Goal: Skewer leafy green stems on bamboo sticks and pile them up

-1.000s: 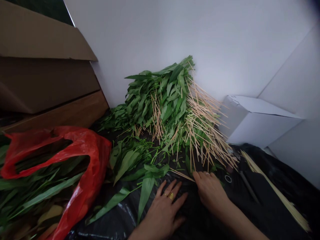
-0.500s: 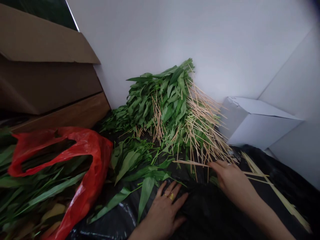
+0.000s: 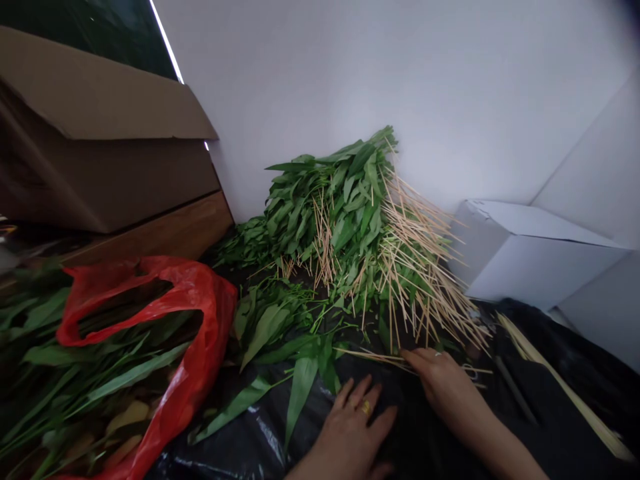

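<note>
My right hand (image 3: 445, 383) is closed around a few thin wooden skewers (image 3: 373, 356), which point left, low over the black plastic sheet (image 3: 250, 443). Their other ends come out behind the hand. My left hand (image 3: 350, 427), with rings on its fingers, rests on the sheet, fingers spread and nothing held. Just left of it lie loose long green leaves (image 3: 303, 387). Beyond both hands a heap of leafy green stems (image 3: 345, 193) leans against the wall, with many skewers (image 3: 425, 260) sticking out on its right side.
At left, a red plastic bag (image 3: 213, 313) lies open over more green stems (image 3: 45, 347). Behind it stands a cardboard box (image 3: 130, 180). A white box (image 3: 560, 263) stands at the right wall. Pale sticks (image 3: 565, 383) and a dark rod-like thing (image 3: 517, 393) lie right of my hand.
My right hand has drawn nearer and lower with the skewers. My left hand has shifted slightly right and down. The camera view has turned a little left.
</note>
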Demonstrator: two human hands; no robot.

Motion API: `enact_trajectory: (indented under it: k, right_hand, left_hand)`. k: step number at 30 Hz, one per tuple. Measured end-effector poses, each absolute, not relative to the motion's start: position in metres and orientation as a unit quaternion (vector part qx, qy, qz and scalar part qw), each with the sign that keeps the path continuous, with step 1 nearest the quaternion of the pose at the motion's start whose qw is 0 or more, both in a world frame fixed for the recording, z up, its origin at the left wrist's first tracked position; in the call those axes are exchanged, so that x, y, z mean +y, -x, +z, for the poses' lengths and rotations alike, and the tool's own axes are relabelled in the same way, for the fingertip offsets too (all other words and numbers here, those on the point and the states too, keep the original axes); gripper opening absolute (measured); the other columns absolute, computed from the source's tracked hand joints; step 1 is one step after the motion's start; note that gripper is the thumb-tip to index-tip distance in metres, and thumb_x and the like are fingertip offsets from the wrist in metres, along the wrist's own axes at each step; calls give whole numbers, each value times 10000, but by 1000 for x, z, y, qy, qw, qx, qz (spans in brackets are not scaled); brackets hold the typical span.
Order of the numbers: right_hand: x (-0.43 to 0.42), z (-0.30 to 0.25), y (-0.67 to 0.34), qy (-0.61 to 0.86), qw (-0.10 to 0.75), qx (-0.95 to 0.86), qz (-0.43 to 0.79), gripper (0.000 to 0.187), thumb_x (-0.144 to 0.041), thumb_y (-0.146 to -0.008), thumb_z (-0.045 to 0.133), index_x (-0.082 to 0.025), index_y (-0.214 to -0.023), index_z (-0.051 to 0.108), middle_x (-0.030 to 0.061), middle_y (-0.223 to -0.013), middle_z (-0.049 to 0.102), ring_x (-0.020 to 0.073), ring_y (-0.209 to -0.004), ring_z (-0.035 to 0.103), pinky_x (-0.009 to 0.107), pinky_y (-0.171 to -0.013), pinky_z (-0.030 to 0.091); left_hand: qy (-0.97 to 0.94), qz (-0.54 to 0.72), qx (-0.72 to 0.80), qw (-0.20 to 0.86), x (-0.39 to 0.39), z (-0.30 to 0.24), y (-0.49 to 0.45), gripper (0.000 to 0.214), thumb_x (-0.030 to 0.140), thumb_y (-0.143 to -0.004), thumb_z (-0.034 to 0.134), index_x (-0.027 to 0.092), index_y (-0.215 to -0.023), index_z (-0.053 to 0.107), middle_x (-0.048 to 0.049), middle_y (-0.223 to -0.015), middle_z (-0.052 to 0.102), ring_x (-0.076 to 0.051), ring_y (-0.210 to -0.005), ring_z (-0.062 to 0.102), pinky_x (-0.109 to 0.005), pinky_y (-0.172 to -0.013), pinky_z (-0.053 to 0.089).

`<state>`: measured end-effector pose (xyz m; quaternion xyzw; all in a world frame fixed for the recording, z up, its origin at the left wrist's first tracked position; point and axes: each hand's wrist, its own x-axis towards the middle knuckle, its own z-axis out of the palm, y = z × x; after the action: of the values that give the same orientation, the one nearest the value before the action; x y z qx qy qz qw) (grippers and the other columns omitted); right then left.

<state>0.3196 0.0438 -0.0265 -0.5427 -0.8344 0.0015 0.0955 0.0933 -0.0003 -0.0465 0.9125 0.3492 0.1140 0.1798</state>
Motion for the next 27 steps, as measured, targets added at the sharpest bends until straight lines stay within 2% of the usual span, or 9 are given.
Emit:
enact_trajectory:
  k: [3, 5, 6, 8, 9, 13, 16, 22, 27]
  right_hand:
    - [44, -26, -322, 536, 112, -837, -11, 487, 17, -782, 341, -158, -1150, 608, 80, -988, 658, 201, -912, 591, 358, -812, 447]
    - [43, -17, -325, 523, 145, -839, -31, 476, 7, -798, 327, -153, -1152, 601, 87, -997, 653, 202, -919, 588, 372, -818, 448]
    - [42, -11, -325, 514, 169, -840, -45, 456, -9, -814, 326, -153, -1152, 597, 90, -1007, 649, 202, -920, 587, 379, -822, 448]
    - [42, 3, -321, 497, 226, -834, -76, 387, -78, -863, 349, -154, -1159, 586, 98, -1022, 643, 207, -920, 589, 390, -832, 449]
    - [43, 9, -317, 490, 251, -830, -89, 356, -116, -882, 366, -155, -1163, 581, 100, -1017, 642, 207, -913, 592, 389, -836, 450]
    - [52, 26, -282, 469, 284, -832, -91, 365, -127, -903, 338, -146, -1198, 551, 90, -935, 637, 175, -835, 608, 306, -758, 477]
    - [63, 23, -254, 444, 300, -841, -66, 393, -117, -902, 314, -140, -1242, 510, 84, -944, 626, 159, -828, 604, 272, -734, 482]
    - [76, -12, -238, 429, 354, -828, -72, 388, -103, -901, 325, -107, -1240, 513, 96, -956, 633, 153, -843, 613, 265, -765, 482]
    - [77, -28, -245, 427, 390, -810, -92, 391, -81, -884, 382, -120, -1251, 508, 93, -972, 651, 151, -861, 629, 254, -758, 487]
  left_hand:
    - [-917, 141, 289, 234, -6, -22, -77, 426, 425, -861, 542, 312, -1270, 506, -29, -1215, 632, -227, -1205, 508, -363, -1026, 386]
    - [-896, 185, 286, 286, -2, -2, -62, 290, 332, -907, 488, 305, -1177, 589, 0, -1049, 702, -153, -1009, 624, -242, -900, 462]
    - [-870, 211, 334, 297, 3, 7, -53, 270, 278, -928, 446, 286, -1131, 623, -3, -984, 713, -136, -928, 644, -220, -840, 478]
    - [-812, 277, 445, 257, 22, 19, -35, 247, 266, -919, 455, 255, -1019, 681, -18, -879, 717, -145, -814, 655, -226, -735, 494]
    - [-791, 292, 490, 222, 34, 21, -26, 239, 257, -908, 467, 237, -996, 688, -28, -896, 715, -160, -830, 652, -245, -752, 490]
    - [-745, 243, 611, 111, 86, 16, -12, 217, 248, -866, 499, 214, -933, 703, -55, -931, 708, -210, -887, 646, -302, -811, 469]
    - [-724, 179, 662, 77, 108, 4, -19, 168, 261, -827, 545, 220, -899, 692, -60, -921, 698, -222, -877, 645, -299, -757, 470]
    - [-711, 122, 686, 92, 114, -20, -26, 128, 268, -763, 619, 220, -874, 660, -46, -923, 674, -211, -882, 628, -261, -705, 452]
    - [-722, 218, 639, 151, 116, -24, -20, 73, 212, -758, 604, 205, -811, 655, -34, -864, 668, -190, -830, 620, -265, -712, 446]
